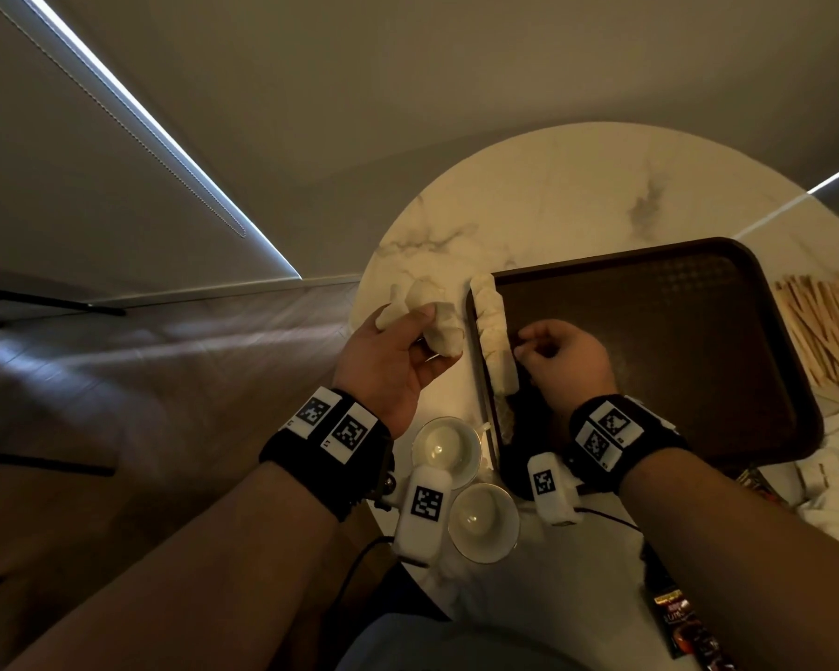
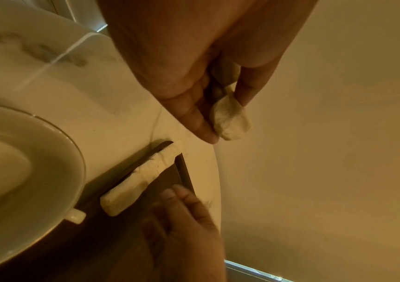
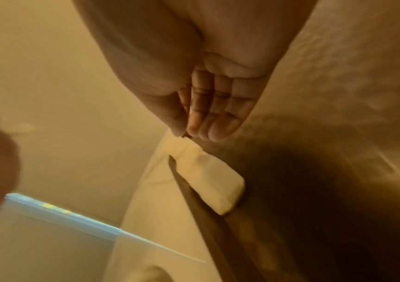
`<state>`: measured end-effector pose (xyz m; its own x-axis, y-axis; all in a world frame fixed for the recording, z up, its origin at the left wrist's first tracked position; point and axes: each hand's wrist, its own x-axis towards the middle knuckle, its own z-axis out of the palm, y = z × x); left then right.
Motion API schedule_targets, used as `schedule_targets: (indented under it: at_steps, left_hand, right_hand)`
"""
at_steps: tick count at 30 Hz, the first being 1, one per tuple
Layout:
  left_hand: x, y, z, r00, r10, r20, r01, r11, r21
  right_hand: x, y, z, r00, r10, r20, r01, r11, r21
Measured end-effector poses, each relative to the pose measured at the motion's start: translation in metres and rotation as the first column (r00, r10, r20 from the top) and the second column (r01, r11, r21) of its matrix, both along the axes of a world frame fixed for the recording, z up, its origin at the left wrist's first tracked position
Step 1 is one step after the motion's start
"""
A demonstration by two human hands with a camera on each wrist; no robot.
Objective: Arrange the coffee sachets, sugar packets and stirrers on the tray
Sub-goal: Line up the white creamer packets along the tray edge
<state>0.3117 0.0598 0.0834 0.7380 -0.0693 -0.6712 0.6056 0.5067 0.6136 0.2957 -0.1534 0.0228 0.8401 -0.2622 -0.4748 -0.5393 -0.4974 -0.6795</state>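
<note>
Laying sugar packets down the tray's left edge, one at a time

Lower middle of the head view: two cups sit just beside the tray, and dark sachets are still on the table at lower right. Mid-frame, the right hand has its fingertips on the packet row along the tray's left rim; whether it's pinching a packet or just nudging, I can't tell. The left hand grips a bunch of spare packets over the table, just left of the tray. Stirrers are piled off the tray at far right. I'd say keep each new packet flush against the rim and overlapping the last, and feed singles across so the bunch doesn't spill.
</note>
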Motion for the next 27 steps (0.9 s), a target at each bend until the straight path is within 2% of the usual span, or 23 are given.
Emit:
schedule_targets:
  at_steps: [2,3,5,7,8,11,16,19,21,23,25,27]
  left_hand:
    - [0.001,-0.004,0.002,1.000,-0.011,0.008,0.011,1.000,-0.014]
    - [0.001,-0.006,0.003,1.000,-0.022,0.014,0.022,0.999,-0.025]
    - [0.001,-0.011,0.006,0.998,-0.053,0.030,0.054,0.998,-0.045]
    - [0.001,-0.017,0.010,0.995,-0.088,0.055,0.092,0.994,-0.062]
    - [0.000,-0.020,0.012,0.992,-0.109,0.068,0.114,0.991,-0.072]
    - [-0.001,-0.028,0.017,0.984,-0.154,0.089,0.163,0.982,-0.100]
    - [0.001,-0.034,0.020,0.981,-0.174,0.087,0.184,0.975,-0.122]
    - [0.000,-0.038,0.020,0.985,-0.160,0.065,0.167,0.979,-0.113]
    - [0.000,-0.039,0.018,0.989,-0.141,0.052,0.144,0.987,-0.072]
    - [0.000,-0.040,0.014,0.987,-0.145,0.062,0.147,0.989,-0.028]
    - [-0.001,-0.038,0.013,0.987,-0.147,0.065,0.146,0.989,0.006]
    - [-0.002,-0.035,0.013,0.988,-0.144,0.062,0.143,0.990,0.018]
  right_hand:
    - [-0.003,0.002,0.029,0.966,0.084,0.243,-0.089,0.996,0.010]
    - [-0.005,0.003,0.044,0.902,0.183,0.392,-0.183,0.982,-0.038]
    - [-0.006,0.005,0.067,0.682,0.434,0.589,-0.366,0.899,-0.238]
    - [-0.006,0.005,0.076,0.480,0.615,0.626,-0.434,0.786,-0.439]
    - [-0.006,0.005,0.078,0.416,0.671,0.614,-0.443,0.739,-0.507]
    - [-0.006,0.001,0.078,0.334,0.748,0.574,-0.445,0.662,-0.603]
    - [-0.011,-0.008,0.083,0.340,0.718,0.608,-0.410,0.694,-0.591]
    - [-0.016,-0.009,0.096,0.395,0.630,0.669,-0.432,0.770,-0.470]
    - [-0.020,-0.010,0.109,0.527,0.461,0.714,-0.414,0.873,-0.258]
    - [-0.022,-0.009,0.120,0.711,0.183,0.679,-0.335,0.937,0.098]
    - [-0.020,-0.010,0.126,0.821,-0.058,0.567,-0.209,0.895,0.393]
    - [-0.016,-0.013,0.124,0.885,-0.245,0.397,-0.069,0.772,0.632]
